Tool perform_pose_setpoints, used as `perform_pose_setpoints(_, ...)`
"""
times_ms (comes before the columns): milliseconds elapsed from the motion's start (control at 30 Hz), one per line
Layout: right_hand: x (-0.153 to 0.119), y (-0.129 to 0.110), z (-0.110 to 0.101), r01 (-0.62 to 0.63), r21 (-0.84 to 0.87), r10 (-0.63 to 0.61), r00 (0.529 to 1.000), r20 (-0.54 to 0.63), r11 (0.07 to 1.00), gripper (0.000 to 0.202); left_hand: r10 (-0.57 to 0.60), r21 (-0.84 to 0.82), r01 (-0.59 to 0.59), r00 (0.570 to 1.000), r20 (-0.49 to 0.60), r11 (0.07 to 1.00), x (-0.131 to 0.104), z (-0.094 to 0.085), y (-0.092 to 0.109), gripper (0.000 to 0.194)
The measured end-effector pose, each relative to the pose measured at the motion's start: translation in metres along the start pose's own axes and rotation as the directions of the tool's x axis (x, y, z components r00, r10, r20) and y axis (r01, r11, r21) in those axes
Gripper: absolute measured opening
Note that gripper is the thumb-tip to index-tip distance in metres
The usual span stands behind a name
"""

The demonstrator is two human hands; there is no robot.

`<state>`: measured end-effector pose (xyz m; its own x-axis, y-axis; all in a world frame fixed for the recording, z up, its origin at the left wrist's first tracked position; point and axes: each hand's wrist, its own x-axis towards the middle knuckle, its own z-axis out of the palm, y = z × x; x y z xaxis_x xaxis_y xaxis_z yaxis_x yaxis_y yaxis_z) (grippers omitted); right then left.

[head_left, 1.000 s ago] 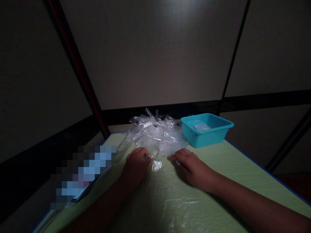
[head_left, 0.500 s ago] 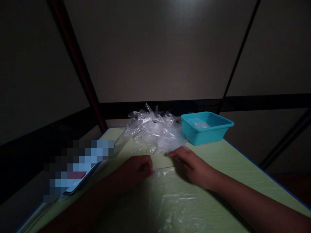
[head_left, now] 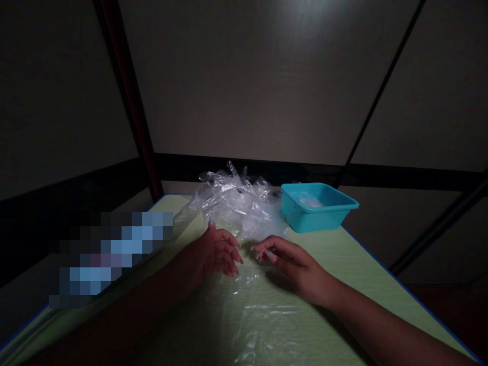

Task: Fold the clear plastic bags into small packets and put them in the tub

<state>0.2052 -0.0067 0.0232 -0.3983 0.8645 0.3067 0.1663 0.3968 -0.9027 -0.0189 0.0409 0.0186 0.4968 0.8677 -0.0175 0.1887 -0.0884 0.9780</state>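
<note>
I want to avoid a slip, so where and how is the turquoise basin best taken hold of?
Probably grip the basin by its near rim, the right hand coming from the near right: the rim stands out above walls that narrow downward, while crumpled clear plastic lies beside the left end.

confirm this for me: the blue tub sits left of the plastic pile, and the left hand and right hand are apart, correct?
Wrong side: the head view shows the blue tub right of the plastic pile. The left hand and right hand are indeed apart.
</note>
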Motion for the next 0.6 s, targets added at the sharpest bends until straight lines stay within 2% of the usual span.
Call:
perform_pose_setpoints(67,0.0,0.003,0.003,-0.12,0.337,0.115,0.993,0.036,0.934,0.022,-0.078,-0.179,0.096,0.992,0.103,0.979,-0.001,0.0,-0.001,0.077)
perform_pose_setpoints(133,0.002,0.009,0.004,-0.23,0.521,0.223,0.972,0.079,0.822,0.024,-0.135,-0.314,0.195,0.97,0.202,0.929,-0.002,-0.002,-0.005,0.074)
perform_pose_setpoints(233,0.006,0.019,-0.001,-0.347,0.578,0.383,0.921,0.063,0.738,0.02,-0.182,-0.42,0.289,0.944,0.277,0.86,-0.002,-0.005,-0.012,0.072)
perform_pose_setpoints(333,0.008,0.022,-0.007,-0.37,0.591,0.471,0.882,-0.019,0.717,0.02,-0.187,-0.474,0.322,0.932,0.31,0.82,-0.002,-0.006,-0.012,0.068)
perform_pose_setpoints(433,0.009,0.017,-0.01,-0.333,0.62,0.464,0.884,-0.058,0.711,0.023,-0.188,-0.56,0.314,0.944,0.272,0.767,-0.003,-0.008,-0.003,0.064)
perform_pose_setpoints(533,0.01,0.013,-0.008,-0.328,0.672,0.436,0.9,0.009,0.664,0.03,-0.185,-0.66,0.295,0.955,0.233,0.691,-0.004,-0.009,0.004,0.061)
perform_pose_setpoints(600,0.01,0.013,-0.006,-0.367,0.673,0.443,0.894,0.065,0.642,0.034,-0.195,-0.663,0.323,0.945,0.261,0.675,-0.004,-0.01,0.003,0.063)
